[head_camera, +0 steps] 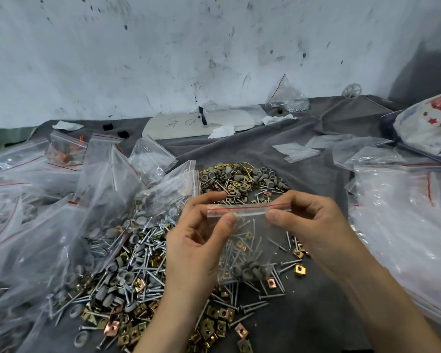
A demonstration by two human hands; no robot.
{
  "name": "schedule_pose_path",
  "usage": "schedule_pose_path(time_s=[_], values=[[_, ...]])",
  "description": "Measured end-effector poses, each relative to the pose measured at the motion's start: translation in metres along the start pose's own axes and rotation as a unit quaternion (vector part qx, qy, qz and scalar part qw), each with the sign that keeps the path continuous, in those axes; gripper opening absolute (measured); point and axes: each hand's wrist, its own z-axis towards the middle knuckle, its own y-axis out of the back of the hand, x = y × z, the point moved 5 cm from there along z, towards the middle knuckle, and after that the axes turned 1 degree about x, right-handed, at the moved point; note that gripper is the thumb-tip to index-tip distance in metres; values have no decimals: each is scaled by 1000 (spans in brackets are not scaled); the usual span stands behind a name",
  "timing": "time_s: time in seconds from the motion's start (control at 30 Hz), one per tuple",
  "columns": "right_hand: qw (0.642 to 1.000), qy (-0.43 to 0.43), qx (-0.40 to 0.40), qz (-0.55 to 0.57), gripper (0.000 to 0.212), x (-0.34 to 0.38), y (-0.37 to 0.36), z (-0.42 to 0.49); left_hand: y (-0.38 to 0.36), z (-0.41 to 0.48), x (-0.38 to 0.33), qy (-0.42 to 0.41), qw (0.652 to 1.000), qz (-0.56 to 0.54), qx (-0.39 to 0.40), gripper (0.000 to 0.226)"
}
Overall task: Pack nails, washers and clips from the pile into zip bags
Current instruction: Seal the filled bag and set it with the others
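Clear single bag (250,242) pinched: left hand (196,247), right hand (313,225).

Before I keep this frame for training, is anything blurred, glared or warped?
Head view: soft even light, faint shadows; zip bag, left hand and right hand sharp; bags at right show glare; bags at lower left blur; wall base bows, wide-angle.

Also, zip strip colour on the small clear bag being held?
Red, on the small clear zip bag; head view.

Upright part-filled zip bag (247,240) above pile (138,263)
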Motion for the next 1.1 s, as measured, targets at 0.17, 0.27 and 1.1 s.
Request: schedule_pose_path(time_s=[0.17, 0.27, 1.1], values=[[1000, 12, -6, 2, 17, -2, 1, -2, -6, -2, 3, 39, 998, -42, 39, 17], [1000, 17, 4, -5, 17, -2, 0, -2, -7, 0, 3, 35, 998, -30, 41, 21], [999, 47, 1, -27, 13, 3, -14, -7, -16, -2, 9, 8, 997, -60, 36, 21]])
